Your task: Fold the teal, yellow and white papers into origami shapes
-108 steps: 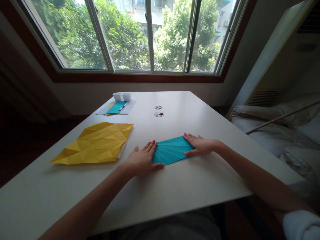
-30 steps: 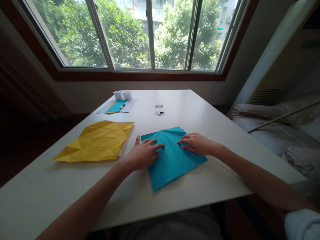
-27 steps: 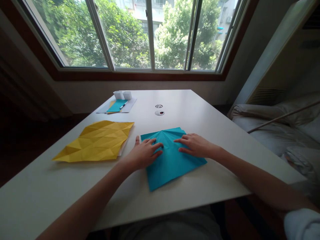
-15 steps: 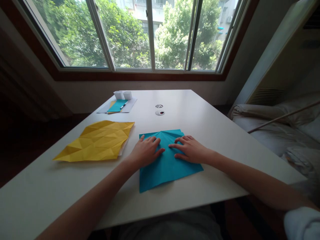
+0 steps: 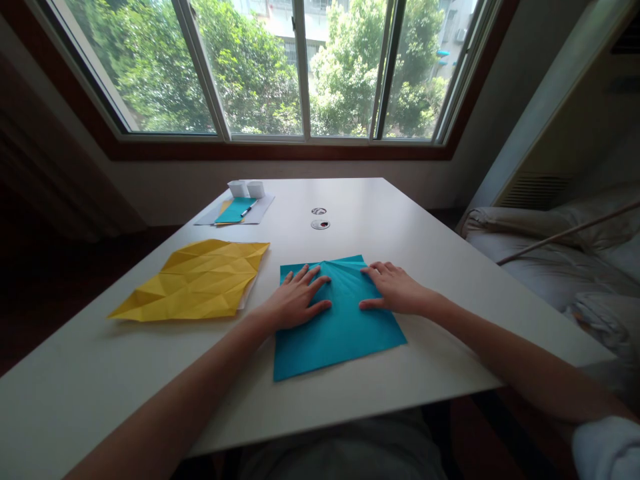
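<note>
A blue sheet of paper [image 5: 340, 340] lies on the white table in front of me, with creases fanning out from its far edge. My left hand [image 5: 300, 300] rests on its left part, palm down, fingers spread. On the right edge of the sheet lies my right hand [image 5: 395, 287], its thumb stretched inward and its other fingers near the far right corner. Neither hand grips anything. To the left is a yellow sheet of paper [image 5: 200, 280], covered in fold lines and slightly raised in places, with something white under its right edge.
At the far left of the table [image 5: 450, 360] are two small white containers [image 5: 246, 189], a smaller blue paper [image 5: 235, 211] and a pen [image 5: 249, 208] on white sheets. Two round fittings [image 5: 320, 225] sit mid-table. A window is behind; a padded seat [image 5: 520, 233] stands right.
My right hand has slid outward to the right edge of the blue paper. My left hand's fingers have spread more, and the sheet lies flatter.
</note>
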The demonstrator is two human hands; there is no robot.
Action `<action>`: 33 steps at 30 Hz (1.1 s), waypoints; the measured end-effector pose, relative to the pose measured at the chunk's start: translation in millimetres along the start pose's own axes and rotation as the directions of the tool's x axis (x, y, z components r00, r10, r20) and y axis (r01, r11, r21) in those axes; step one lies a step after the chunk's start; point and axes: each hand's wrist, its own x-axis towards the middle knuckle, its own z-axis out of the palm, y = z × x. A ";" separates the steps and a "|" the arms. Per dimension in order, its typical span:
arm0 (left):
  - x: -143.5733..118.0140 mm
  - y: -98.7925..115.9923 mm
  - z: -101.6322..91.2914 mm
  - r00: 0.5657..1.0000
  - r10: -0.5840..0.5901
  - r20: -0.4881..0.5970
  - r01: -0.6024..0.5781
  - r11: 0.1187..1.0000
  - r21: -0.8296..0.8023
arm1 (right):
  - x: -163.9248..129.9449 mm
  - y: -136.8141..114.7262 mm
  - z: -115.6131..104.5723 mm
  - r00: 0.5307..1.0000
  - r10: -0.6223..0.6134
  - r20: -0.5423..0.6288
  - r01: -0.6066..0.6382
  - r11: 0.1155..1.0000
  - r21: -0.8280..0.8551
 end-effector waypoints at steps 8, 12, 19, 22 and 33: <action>-1.0 1.5 -3.1 0.999 -0.008 0.032 0.009 1.000 -0.017 | 5.5 20.3 -3.2 0.990 0.126 0.062 -0.130 0.990 0.051; -0.4 1.7 -2.8 1.000 -0.008 0.029 0.009 1.000 -0.008 | 9.3 26.0 -1.6 0.995 0.071 0.067 -0.080 0.987 0.137; -0.6 1.7 -3.6 0.999 -0.016 0.029 0.016 1.000 -0.015 | 9.9 22.2 -0.1 1.000 -0.015 0.015 0.011 0.977 0.215; -0.5 1.2 -3.0 0.999 -0.012 0.033 0.012 1.000 -0.010 | 6.9 16.5 -4.2 0.997 -0.080 0.006 0.077 0.969 0.235; 0.1 0.7 0.4 0.999 -0.045 -0.006 0.045 0.998 -0.053 | 3.0 12.1 -10.2 0.961 -0.272 0.049 0.258 0.946 0.194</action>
